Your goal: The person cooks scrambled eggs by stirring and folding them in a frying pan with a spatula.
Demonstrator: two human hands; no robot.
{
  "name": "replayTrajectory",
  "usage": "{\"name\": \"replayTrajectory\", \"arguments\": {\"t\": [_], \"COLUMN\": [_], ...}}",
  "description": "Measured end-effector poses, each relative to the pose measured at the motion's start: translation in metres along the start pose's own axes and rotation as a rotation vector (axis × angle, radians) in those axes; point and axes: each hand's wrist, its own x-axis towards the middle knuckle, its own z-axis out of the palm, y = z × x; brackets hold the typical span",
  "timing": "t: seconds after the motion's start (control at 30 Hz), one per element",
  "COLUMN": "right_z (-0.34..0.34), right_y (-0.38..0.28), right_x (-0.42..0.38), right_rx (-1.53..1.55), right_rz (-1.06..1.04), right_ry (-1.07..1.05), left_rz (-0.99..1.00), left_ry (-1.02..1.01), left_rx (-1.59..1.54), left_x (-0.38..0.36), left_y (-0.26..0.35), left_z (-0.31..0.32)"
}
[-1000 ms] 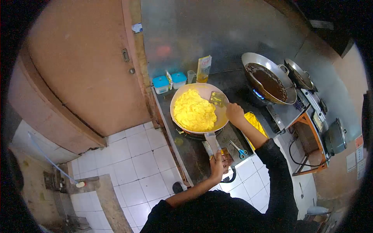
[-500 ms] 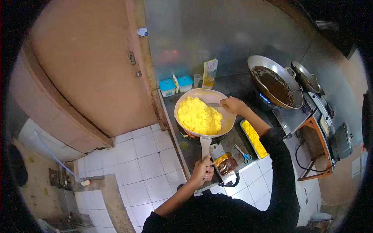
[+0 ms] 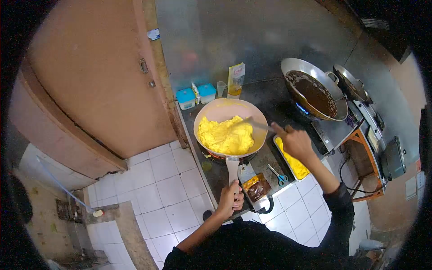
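My left hand (image 3: 230,201) is wrapped round the pale handle of a frying pan (image 3: 254,111). A soft yellow mass that looks like scrambled egg (image 3: 222,137) lies in the pan, heaped towards its left and near side. At the pan's right rim, my right hand (image 3: 297,144) grips a spatula (image 3: 259,124), index finger stretched along its handle. The spatula's blade reaches over the pan to the right edge of the egg. Beneath the pan, part of a burner shows, mostly hidden.
Right of the pan are a long tray of yellow food (image 3: 297,169), blue-handled scissors (image 3: 281,179) and a brown packet (image 3: 256,186). Blue-lidded tubs (image 3: 186,97) and a pouch (image 3: 236,81) stand behind. A wok of dark liquid (image 3: 313,94) sits over a lit flame.
My right hand has moved right and towards me with the spatula. The egg is flatter and gathered further left, baring the pan's right side. My left hand keeps hold of the handle.
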Motion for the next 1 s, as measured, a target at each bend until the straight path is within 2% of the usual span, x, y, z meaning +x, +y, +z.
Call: {"name": "replayTrajectory", "arguments": {"t": [0.03, 0.1, 0.17, 0.23, 0.3, 0.33, 0.37, 0.43, 0.47, 0.53, 0.57, 0.6, 0.67, 0.7, 0.73, 0.77, 0.8, 0.87, 1.0], "right_z": [0.003, 0.030, 0.071, 0.079, 0.080, 0.091, 0.109, 0.108, 0.110, 0.113, 0.110, 0.095, 0.095, 0.111, 0.098, 0.083, 0.072, 0.064, 0.055], "right_y": [0.003, 0.013, 0.021, 0.020, 0.017, 0.026, 0.041, 0.039, 0.032, 0.017, 0.007, -0.010, -0.028, -0.033, -0.048, -0.059, -0.072, -0.089, -0.099], "right_x": [0.011, 0.041, 0.070, 0.081, 0.078, 0.080, 0.082, 0.078, 0.079, 0.078, 0.078, 0.078, 0.077, 0.077, 0.073, 0.060, 0.047, 0.019, -0.028], "right_rx": [-0.004, -0.028, -0.054, -0.079, 0.056, 0.058, 0.137, 0.260, 0.256, 0.215, 0.213, 0.399, 0.581, 0.608, 0.634, 0.515, 0.517, 0.349, 0.349], "right_rz": [0.018, 0.027, 0.039, 0.033, 0.181, 0.170, 0.145, 0.063, 0.064, -0.463, -0.456, -0.260, -0.058, 0.053, 0.166, 0.238, 0.248, 0.110, 0.034], "right_ry": [0.075, 0.088, 0.058, 0.033, -0.094, -0.097, -0.268, -0.467, -0.465, -0.190, -0.189, -0.224, -0.249, -0.125, -0.004, -0.067, -0.072, -0.007, 0.049], "left_rz": [-0.010, 0.060, 0.078, 0.109, 0.070, 0.045, 0.051, 0.050, 0.052, 0.048, 0.043, 0.040, 0.044, 0.047, 0.042, 0.041, 0.037, 0.016, 0.019], "left_ry": [0.002, 0.007, 0.003, 0.006, 0.035, 0.052, 0.049, 0.074, 0.088, 0.041, 0.039, 0.035, 0.036, 0.044, 0.043, 0.043, 0.044, 0.048, 0.018], "left_rx": [0.000, 0.008, 0.011, 0.003, 0.018, 0.028, 0.028, 0.049, 0.069, 0.045, 0.028, 0.012, 0.008, -0.002, 0.002, -0.002, -0.005, -0.012, -0.031], "left_x": [0.006, 0.019, 0.020, 0.021, 0.020, 0.020, 0.022, 0.021, 0.021, 0.017, 0.018, 0.019, 0.015, 0.014, 0.014, 0.014, 0.014, 0.015, 0.018], "left_y": [-0.008, -0.022, -0.026, -0.024, -0.023, -0.024, -0.026, -0.026, -0.025, -0.024, -0.025, -0.025, -0.023, -0.022, -0.022, -0.021, -0.022, -0.022, -0.025], "left_z": [-0.002, -0.004, -0.002, 0.000, 0.002, 0.001, 0.000, 0.003, 0.006, 0.013, 0.016, 0.018, 0.023, 0.024, 0.024, 0.025, 0.025, 0.026, 0.021]}}
